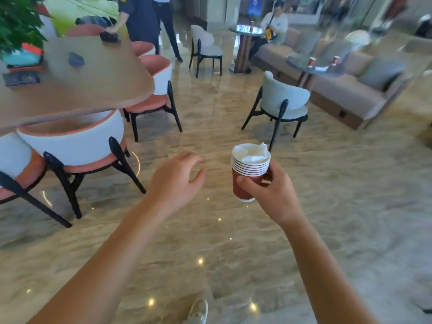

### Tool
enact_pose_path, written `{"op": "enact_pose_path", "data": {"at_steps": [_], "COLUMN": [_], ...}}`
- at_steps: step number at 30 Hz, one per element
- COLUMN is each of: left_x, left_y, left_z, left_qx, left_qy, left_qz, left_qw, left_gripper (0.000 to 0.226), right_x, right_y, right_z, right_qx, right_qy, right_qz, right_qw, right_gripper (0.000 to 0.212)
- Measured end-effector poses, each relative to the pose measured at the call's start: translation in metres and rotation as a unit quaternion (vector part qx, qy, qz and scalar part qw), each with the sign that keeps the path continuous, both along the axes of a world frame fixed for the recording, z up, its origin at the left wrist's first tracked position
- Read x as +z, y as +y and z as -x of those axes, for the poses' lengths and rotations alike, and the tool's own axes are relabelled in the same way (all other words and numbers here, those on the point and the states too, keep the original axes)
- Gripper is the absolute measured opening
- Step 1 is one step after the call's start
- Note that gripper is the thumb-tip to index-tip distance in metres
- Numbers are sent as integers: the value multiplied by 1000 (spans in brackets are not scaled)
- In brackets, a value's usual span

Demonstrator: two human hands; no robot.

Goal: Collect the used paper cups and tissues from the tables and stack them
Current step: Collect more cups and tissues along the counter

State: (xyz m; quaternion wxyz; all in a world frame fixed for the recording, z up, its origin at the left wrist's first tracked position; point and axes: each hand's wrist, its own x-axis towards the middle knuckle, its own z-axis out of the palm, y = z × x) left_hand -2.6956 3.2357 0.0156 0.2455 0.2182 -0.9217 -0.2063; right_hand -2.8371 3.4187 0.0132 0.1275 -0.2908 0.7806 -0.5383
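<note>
The fingers (248, 184) of my right hand (274, 197) wrap the stack of red cups (250, 166), tissue (253, 154) on top. At nine o'clock from it, my left hand (175, 181) holds nothing, fingers loosely bent.

Hotel/office lobby lounge: polished marble floor (210, 108), padded chairs (280, 101) w/ tables (77, 76), long sofa (339, 90).

Stack of red paper cups (245, 181), white tissue (253, 153) in the top cup, gripped upright by right hand (271, 192). Left hand (175, 181) beside it, loosely curled, holding nothing. Marble floor (222, 242) beneath.
</note>
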Motion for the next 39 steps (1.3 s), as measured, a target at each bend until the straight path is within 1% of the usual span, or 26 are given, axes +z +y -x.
{"op": "enact_pose_path", "data": {"at_steps": [3, 6, 11, 16, 19, 23, 25, 28, 31, 34, 39], "left_x": [3, 4, 10, 9, 11, 21, 26, 30, 29, 24, 21], "left_y": [-15, -9, 37, 78, 99, 135, 160, 201, 248, 297, 370], "left_z": [66, 134, 244, 349, 409, 485, 520, 567, 619, 674, 769], "left_qx": [-36, -91, -202, -293, -323, -361, -382, -419, -473, -522, -594], "left_qy": [-3, -14, -19, -25, -19, -4, 12, 24, 22, 28, 39], "left_qz": [0, 13, 7, 31, 39, 57, 58, 58, 44, 39, 28], "left_qw": [999, 996, 979, 955, 946, 931, 922, 906, 880, 852, 803], "left_gripper": [26, 27, 28, 29, 30, 30, 30, 28, 32, 33, 35], "right_x": [7, 5, -1, -7, -8, 5, 12, 20, 22, 24, 28], "right_y": [-2, 14, 75, 121, 144, 182, 206, 246, 289, 330, 385], "right_z": [47, 88, 150, 223, 270, 326, 350, 378, 402, 430, 485], "right_qx": [-42, -100, -225, -304, -327, -356, -378, -423, -471, -530, -608], "right_qy": [5, 4, -11, -26, -28, -21, -12, -2, 0, 13, 23], "right_qz": [12, 19, 27, 32, 48, 61, 64, 66, 61, 54, 37], "right_qw": [999, 995, 974, 952, 943, 932, 923, 904, 880, 846, 793], "right_gripper": [51, 62, 60, 61, 57, 44, 44, 43, 44, 56, 55]}}
